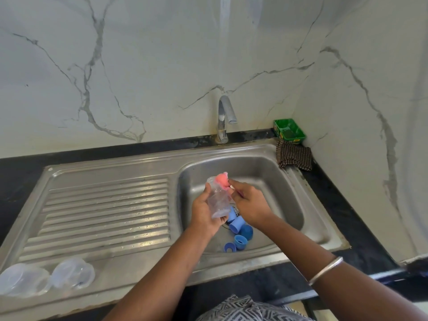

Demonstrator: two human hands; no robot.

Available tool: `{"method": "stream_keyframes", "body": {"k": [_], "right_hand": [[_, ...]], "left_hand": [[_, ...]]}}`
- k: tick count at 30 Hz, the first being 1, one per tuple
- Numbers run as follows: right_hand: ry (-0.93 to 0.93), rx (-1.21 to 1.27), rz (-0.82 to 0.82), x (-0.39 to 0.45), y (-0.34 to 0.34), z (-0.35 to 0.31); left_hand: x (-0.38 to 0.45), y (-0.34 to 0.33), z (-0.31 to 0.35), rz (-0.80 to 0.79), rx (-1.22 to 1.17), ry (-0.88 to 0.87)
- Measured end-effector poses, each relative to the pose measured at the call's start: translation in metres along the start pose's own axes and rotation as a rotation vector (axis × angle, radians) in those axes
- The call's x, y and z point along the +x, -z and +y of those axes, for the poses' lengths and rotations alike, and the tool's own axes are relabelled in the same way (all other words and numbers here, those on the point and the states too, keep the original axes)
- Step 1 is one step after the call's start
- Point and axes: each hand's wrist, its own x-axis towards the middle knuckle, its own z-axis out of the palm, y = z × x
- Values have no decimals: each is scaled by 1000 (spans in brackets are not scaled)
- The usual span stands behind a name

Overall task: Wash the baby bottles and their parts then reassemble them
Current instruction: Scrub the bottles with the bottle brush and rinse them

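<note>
**Bottle held over the sink basin, sponge at its mouth**

Bottle (217, 200), clear and uncapped, is held tilted above the sink basin (278, 181), its open mouth pointing up and away from the person. The left hand (203, 213) wraps around the lower body of the bottle, fingers curled under its base. The right hand (247, 202), just beside the bottle on its right, pinches a thin white handle between thumb and fingertips; the pink sponge head (221, 180) on that handle sits at the bottle's mouth. A metal bangle (325, 269) circles the right forearm.

Basin contents: several blue bottle parts (238, 230) lie clustered around the drain, directly below the hands; they include cup-shaped caps and ring-shaped collars, some lying on their sides. How many there are cannot be told exactly.

Drainboard (104, 205), to the left of the basin: two clear domed covers (46, 278) rest side by side at its near left corner, well apart from the hands.

Faucet (223, 119) stands behind the basin. A green tray (289, 132) sits in the far right corner of the counter, with a checked cloth (294, 157) just in front of it.
</note>
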Motion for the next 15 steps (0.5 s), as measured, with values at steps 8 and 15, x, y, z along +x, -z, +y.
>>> {"method": "stream_keyframes", "body": {"k": [8, 15], "right_hand": [[1, 140, -31, -36, -8, 3], [122, 66, 37, -39, -5, 6]], "left_hand": [[-2, -4, 18, -24, -1, -92], [-2, -1, 12, 84, 149, -13]]}}
